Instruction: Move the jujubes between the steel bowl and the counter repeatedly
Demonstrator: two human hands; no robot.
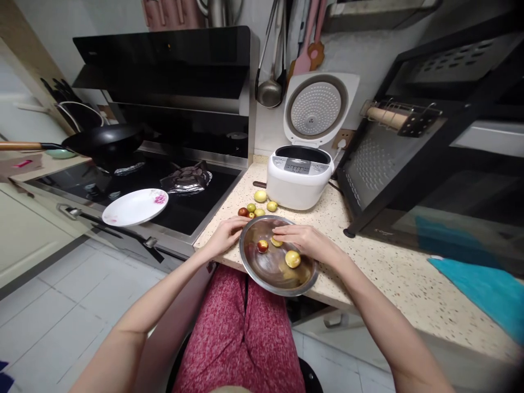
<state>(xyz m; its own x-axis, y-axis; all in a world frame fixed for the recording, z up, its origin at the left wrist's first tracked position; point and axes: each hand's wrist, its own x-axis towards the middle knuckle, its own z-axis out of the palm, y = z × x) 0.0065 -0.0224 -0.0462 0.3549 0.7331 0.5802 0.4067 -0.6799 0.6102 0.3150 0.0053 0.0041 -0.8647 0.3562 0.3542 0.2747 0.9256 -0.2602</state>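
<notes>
A steel bowl [251, 267] rests at the counter's front edge, tilted towards me, with a red-brown jujube [262, 246] and a yellow jujube [292, 258] inside. My right hand [306, 240] reaches over its right rim, fingertips on another yellow jujube [277, 242]; the thumb is hidden. To the left of the bowl, my left hand [226, 234] lies on the counter with its fingers stretched out. Its fingertips are close to a dark red jujube [243, 212]. Several greenish-yellow jujubes [260, 196] lie behind the bowl.
Behind the jujubes stands a white rice cooker [298, 188], lid up. On the left, a white plate [133, 207] overhangs the stove's [180, 215] front edge, and a black wok [106, 139] sits farther back. A black rack [364, 180] and a blue cloth [478, 289] are on the right.
</notes>
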